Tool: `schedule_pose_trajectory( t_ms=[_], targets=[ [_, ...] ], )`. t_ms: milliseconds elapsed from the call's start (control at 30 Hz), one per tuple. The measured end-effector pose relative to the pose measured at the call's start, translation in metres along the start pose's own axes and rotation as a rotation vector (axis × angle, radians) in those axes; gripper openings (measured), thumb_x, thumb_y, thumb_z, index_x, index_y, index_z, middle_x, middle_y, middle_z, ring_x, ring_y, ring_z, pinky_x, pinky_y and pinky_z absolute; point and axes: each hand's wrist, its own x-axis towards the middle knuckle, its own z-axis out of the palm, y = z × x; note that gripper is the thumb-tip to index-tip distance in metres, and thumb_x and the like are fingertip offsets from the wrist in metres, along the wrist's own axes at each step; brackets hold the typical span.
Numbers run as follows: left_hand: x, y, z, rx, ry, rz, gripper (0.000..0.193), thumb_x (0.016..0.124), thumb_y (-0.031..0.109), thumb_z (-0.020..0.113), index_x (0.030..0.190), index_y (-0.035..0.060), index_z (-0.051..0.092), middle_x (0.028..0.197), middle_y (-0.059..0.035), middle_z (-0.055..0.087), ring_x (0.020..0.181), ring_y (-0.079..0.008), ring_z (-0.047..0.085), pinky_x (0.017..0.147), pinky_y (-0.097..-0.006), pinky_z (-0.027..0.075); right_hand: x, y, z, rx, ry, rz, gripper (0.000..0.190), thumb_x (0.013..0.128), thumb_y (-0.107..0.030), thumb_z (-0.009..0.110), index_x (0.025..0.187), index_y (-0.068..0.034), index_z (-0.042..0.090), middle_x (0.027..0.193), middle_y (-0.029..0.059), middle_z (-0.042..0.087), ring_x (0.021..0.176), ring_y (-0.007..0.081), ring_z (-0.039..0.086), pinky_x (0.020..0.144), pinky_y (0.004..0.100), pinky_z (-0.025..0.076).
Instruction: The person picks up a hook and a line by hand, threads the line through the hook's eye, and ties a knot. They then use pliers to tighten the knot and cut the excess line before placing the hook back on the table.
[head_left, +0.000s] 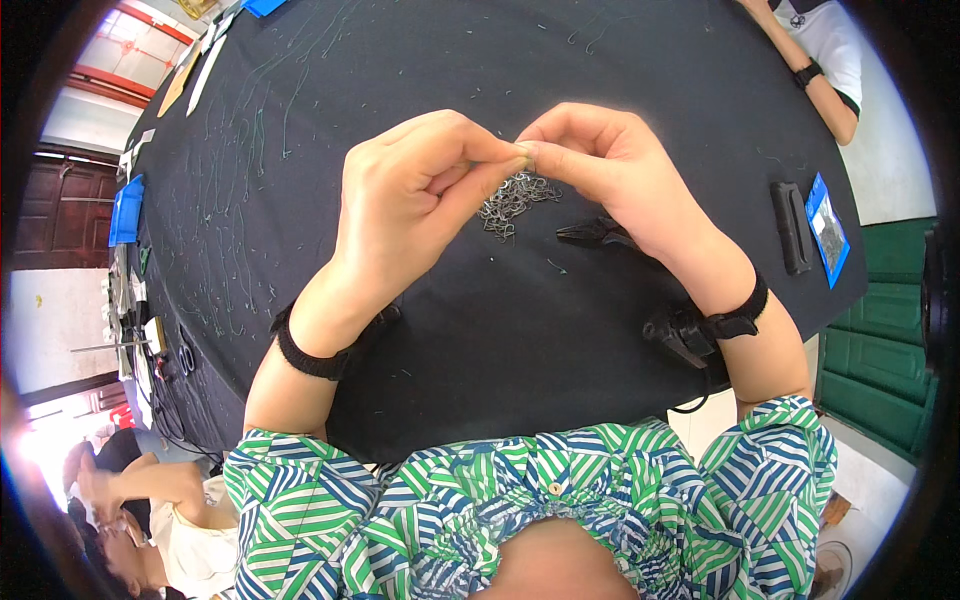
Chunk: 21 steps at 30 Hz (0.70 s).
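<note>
Over the black tablecloth, my left hand (405, 195) and my right hand (611, 154) meet at the fingertips. Thumb and index finger of each are pinched together around something very small, mostly hidden by the fingers; it may be a fish hook or a bit of line. Just below the fingertips lies a heap of metal fish hooks (517, 201), partly covered by my left hand. Black-handled pliers (589, 233) rest under my right wrist, their jaws pointing left. A scrap of green line (556, 266) lies nearer to me.
Green fishing lines with hooks (251, 157) spread over the table's left side. At right are a black tray-like object (791, 227) and a blue packet (829, 229). Scissors (186, 352) and a blue container (126, 210) sit at the left edge. Two other people (821, 64) are nearby.
</note>
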Motion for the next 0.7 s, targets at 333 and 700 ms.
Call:
schedule_pose_trajectory(
  t_ms=[333, 700],
  targets=[
    [-0.003, -0.006, -0.002, -0.548, 0.013, -0.426, 0.012, 0.091, 0.009, 0.066, 0.098, -0.0015, 0.064, 0.070, 0.0062, 0.058, 0.063, 0.0020, 0.047, 0.056, -0.0146, 0.036, -0.001, -0.006, 0.008, 0.224, -0.155, 0.326, 0.014, 0.090, -0.019, 0.066, 0.095, -0.006, 0.067, 0.075, -0.0057, 0.058, 0.067, 0.0014, 0.046, 0.060, 0.0187, 0.037],
    [-0.003, -0.013, -0.004, -0.899, 0.029, -0.556, 0.018, 0.093, 0.014, 0.065, 0.102, -0.0017, 0.064, 0.082, 0.0027, 0.064, 0.072, 0.0003, 0.055, 0.065, -0.0152, 0.041, -0.004, -0.003, 0.008, -0.171, 0.064, -0.133, 0.033, 0.081, -0.021, 0.077, 0.105, -0.004, 0.064, 0.100, 0.0035, 0.056, 0.065, 0.0058, 0.055, 0.055, 0.0203, 0.043]
  ],
)
